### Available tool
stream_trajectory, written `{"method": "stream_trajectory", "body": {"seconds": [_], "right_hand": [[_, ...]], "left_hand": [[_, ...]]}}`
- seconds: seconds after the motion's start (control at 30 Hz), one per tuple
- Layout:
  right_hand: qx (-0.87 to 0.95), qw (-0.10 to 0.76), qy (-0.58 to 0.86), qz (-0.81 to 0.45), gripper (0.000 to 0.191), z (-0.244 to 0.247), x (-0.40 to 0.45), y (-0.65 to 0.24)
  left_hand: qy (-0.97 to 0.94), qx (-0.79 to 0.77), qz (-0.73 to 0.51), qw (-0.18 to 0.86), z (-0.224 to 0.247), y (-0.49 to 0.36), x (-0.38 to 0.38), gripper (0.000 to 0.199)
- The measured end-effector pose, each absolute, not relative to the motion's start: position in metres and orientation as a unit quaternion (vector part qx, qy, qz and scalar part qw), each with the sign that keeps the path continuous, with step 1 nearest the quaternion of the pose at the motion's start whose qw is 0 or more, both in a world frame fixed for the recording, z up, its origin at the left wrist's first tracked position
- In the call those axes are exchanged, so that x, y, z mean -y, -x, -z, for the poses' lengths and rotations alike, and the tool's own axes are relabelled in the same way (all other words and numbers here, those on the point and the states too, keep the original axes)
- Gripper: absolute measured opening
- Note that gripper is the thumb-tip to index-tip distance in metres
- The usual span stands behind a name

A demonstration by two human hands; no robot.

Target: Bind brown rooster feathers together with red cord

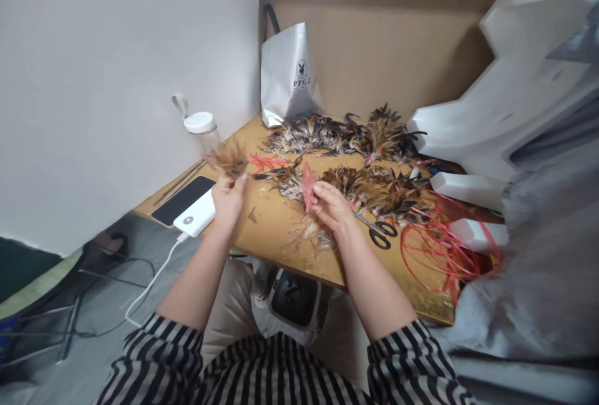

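"How do the hands stand?"

"The left hand point(228, 199) is nearly closed, thumb and fingertips pinched on one brown feather bundle point(233, 158), lifted above the bench point(281, 230) near the clear bottle point(200, 123). The right hand point(331, 204) pinches one crumpled red plastic piece point(307, 186) between thumb and fingers, in front of the near row of feathers point(360, 190)."

"And the count?"

"Two rows of feathers: that near one and a far row point(337, 135). They overlap too much for single bundles to be counted. One pair of scissors point(369, 224), just beyond the right wrist. One smartphone point(180, 202) and one white power bank point(195, 214), both beside the left hand. One bottle, white-lidded. One silver bag point(286, 77), upright behind the far row."

"Any red strips?"

"Two groups: a small cluster point(269, 161) between the hands, farther back, and a large tangle point(453, 283) at the bench's right end. The strips cannot be counted singly."
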State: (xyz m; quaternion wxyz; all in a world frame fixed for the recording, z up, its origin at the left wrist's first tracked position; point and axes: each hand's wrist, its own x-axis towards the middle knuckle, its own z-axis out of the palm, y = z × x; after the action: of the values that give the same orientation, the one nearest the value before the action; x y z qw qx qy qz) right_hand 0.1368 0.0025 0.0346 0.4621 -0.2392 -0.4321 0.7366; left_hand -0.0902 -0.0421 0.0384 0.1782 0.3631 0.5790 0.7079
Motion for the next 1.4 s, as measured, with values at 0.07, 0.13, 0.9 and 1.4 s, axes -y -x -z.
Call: {"method": "stream_trajectory", "body": {"seconds": [0.07,0.13,0.9,1.4], "right_hand": [[0.445,0.455,0.245,-0.732,0.021,-0.034,-0.001,-0.136],[0.452,0.451,0.253,-0.726,0.022,-0.034,-0.001,-0.136],[0.524,0.474,0.311,-0.636,0.021,-0.024,0.002,-0.124],[0.577,0.41,0.322,-0.629,0.028,-0.031,0.007,-0.125]], "left_hand": [[-0.404,-0.553,-0.701,0.2,-0.037,0.074,0.044,0.018],[-0.416,-0.542,-0.693,0.23,-0.031,0.062,0.043,0.018],[-0.305,-0.378,-0.546,0.683,-0.019,0.03,0.061,0.017],[-0.29,-0.376,-0.636,0.609,-0.003,0.017,0.054,0.019]]}}
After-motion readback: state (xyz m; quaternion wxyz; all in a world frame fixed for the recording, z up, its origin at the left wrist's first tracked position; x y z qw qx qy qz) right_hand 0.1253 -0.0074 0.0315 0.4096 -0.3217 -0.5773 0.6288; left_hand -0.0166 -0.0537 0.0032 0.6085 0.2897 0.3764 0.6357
